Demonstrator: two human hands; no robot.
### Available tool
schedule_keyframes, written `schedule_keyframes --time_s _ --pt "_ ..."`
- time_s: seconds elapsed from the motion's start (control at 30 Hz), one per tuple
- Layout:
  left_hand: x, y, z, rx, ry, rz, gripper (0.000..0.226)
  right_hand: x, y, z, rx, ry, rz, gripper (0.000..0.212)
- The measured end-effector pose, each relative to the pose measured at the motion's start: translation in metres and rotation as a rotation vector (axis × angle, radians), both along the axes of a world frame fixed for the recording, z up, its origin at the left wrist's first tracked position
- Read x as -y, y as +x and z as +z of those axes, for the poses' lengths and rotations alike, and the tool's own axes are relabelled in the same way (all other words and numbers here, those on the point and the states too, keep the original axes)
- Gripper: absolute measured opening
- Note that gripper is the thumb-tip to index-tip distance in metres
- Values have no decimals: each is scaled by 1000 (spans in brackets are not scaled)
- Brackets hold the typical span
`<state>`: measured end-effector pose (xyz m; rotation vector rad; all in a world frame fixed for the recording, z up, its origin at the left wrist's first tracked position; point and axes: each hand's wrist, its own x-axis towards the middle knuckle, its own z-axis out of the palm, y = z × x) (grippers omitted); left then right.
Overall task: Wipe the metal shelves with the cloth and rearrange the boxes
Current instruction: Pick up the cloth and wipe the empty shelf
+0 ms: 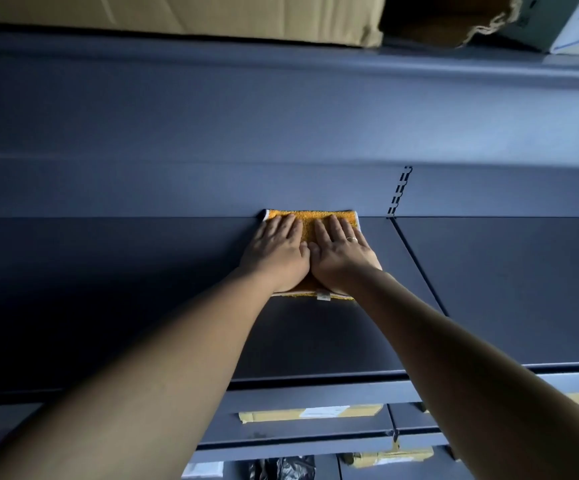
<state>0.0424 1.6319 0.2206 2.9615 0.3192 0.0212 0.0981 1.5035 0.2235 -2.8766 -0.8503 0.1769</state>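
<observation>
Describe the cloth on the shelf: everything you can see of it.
The cloth is an orange-yellow terry towel with a white edge strip and a small white tag on its near edge. It lies flat on the dark metal shelf, its far edge against the back panel. The left hand and right hand press flat on it side by side, fingers straight, covering most of its middle.
</observation>
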Motion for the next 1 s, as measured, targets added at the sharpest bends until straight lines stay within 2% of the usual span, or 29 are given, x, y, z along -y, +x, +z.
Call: schedule_keyframes --time_s 0.2,0.57,1.0 --pt "-35 -11 -2 24 28 -10 59 -34 -10 2 -15 7 9 67" --pt "-12 -55 0 11 44 53 63 -14 -46 -3 14 13 49 64" --pt "23 -134 -1 37 39 10 64 26 -126 -4 43 -5 87 64"
